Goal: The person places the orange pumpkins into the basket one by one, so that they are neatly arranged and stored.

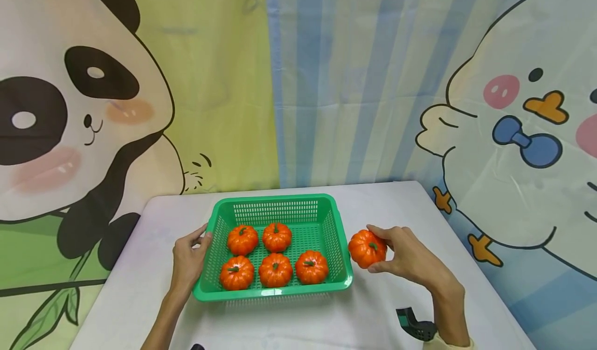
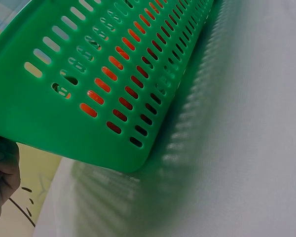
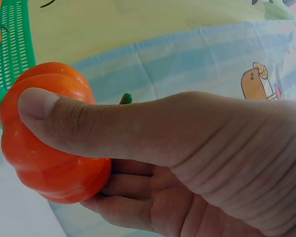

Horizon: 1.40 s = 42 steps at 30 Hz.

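Note:
A green plastic basket point(image 1: 327, 291) with slotted sides holds several small orange pumpkins point(image 1: 275, 270) with green stems, two at its far side and the others nearer its front. At the basket's left end, my left hand point(image 1: 188, 256) grips the rim, thumb and fingers on either side of it. The left wrist view shows the slotted wall point(image 2: 79, 140) close up, orange showing through the slots. Just outside the right end, my right hand point(image 1: 406, 251) pinches another orange pumpkin point(image 1: 366, 249) between thumb and fingers. The right wrist view has the thumb across that pumpkin point(image 3: 49, 168).
A white-covered table point(image 1: 373, 313) lies under the basket. Behind it hang cartoon curtains point(image 1: 317, 80), a panda on the left and a white bird on the right. A dark strap point(image 1: 417, 326) is by my right wrist, and a small dark object point(image 1: 198, 347) shows at the bottom edge.

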Available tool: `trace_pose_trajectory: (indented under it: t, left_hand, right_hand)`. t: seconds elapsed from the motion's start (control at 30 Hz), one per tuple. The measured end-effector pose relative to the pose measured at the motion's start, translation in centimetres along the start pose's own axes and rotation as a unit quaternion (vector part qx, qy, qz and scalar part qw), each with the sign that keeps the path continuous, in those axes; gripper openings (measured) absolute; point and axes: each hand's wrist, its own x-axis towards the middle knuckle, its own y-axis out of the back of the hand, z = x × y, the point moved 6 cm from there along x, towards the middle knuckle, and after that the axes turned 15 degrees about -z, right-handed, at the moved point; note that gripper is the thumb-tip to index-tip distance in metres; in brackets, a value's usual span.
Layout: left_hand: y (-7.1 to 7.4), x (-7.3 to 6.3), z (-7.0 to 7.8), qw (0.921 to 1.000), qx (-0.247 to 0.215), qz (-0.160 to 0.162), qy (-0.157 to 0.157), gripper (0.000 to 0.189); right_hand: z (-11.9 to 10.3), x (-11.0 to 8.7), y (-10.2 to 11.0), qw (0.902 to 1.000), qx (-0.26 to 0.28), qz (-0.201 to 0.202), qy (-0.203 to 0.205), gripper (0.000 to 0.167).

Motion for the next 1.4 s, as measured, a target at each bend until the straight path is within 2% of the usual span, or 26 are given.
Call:
trace_pose_trajectory:
  t: [0.5, 1.07, 1.4]
  left_hand:
    - [0.0, 0.1, 0.1, 1.0, -0.003, -0.003, -0.003, 0.044]
    - [0.0, 0.0, 0.1, 1.0, -0.002, -0.001, 0.006, 0.044]
    - [-0.1, 0.0, 0.1, 1.0, -0.006, -0.003, 0.002, 0.045]
  right_hand:
    - [-1.2, 1.1, -0.2, 0.9999, -0.009, -0.006, 0.013, 0.086]
    - [-2.6, 2.1, -0.1, 0.9986, -0.013, -0.013, 0.049, 0.084]
    - [-3.2, 2.8, -0.2, 0.9988, -0.021, -0.017, 0.04, 0.085]
